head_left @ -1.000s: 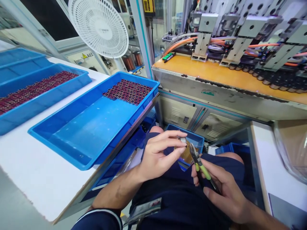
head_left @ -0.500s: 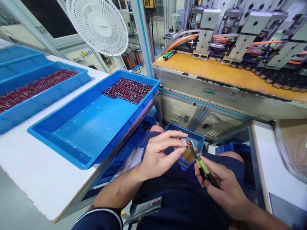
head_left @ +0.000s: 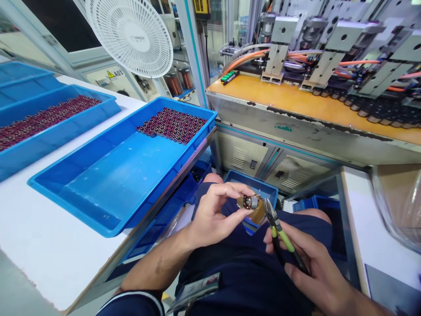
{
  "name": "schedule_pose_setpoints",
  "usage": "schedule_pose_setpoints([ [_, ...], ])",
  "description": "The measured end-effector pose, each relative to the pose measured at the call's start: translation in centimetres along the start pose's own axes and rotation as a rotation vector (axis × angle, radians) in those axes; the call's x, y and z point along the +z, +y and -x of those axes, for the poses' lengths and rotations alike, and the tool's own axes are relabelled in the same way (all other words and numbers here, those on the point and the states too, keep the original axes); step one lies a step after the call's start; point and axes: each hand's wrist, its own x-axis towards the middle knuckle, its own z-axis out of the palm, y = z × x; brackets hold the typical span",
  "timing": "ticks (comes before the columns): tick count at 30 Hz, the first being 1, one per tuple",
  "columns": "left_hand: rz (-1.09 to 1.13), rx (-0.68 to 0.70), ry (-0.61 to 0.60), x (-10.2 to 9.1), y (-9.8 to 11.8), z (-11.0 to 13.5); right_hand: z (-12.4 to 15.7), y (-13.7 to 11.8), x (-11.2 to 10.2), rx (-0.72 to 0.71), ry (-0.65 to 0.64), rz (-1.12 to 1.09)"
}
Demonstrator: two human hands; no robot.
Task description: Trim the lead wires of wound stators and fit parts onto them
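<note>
Between the thumb and fingers of my left hand (head_left: pixel 217 215) is a small motor stator (head_left: pixel 250 202) with copper windings and a grey metal body. Thin wire ends stick out from its right side. My right hand (head_left: pixel 309 254) grips a pair of wire cutters (head_left: pixel 279 232) with green and black handles. Their jaws are parted slightly and point up, just right of the stator and apart from it. Below both hands, a blue bin (head_left: pixel 272 189) between the knees has brown material inside.
On the white table at left stands a blue tray (head_left: pixel 98 175) with many small dark-red wound parts (head_left: pixel 174 125) at its far end. Another filled blue tray (head_left: pixel 108 105) lies beyond it. A white fan (head_left: pixel 134 39) stands behind. A machine with an orange top (head_left: pixel 243 90) fills the right rear.
The cutters have drawn back to the right, away from the wire ends, and their handles have spread. My left fingers have shifted, leaving the stator's windings more visible.
</note>
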Motion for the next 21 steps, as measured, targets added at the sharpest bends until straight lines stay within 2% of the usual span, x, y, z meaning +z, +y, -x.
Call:
schedule_pose_setpoints([
  [4, -0.027, 0.02, -0.005, -0.1, 0.0, 0.1, 0.4, 0.2, 0.0, 0.026, -0.061, -0.025],
  [10, -0.048, 0.041, -0.013, -0.2, -0.1, 0.2, 0.0, -0.1, 0.3, 0.04, -0.086, -0.075],
  [21, -0.046, 0.069, -0.002, -0.3, -0.1, 0.2, -0.5, -0.2, 1.0, 0.038, -0.024, -0.131],
])
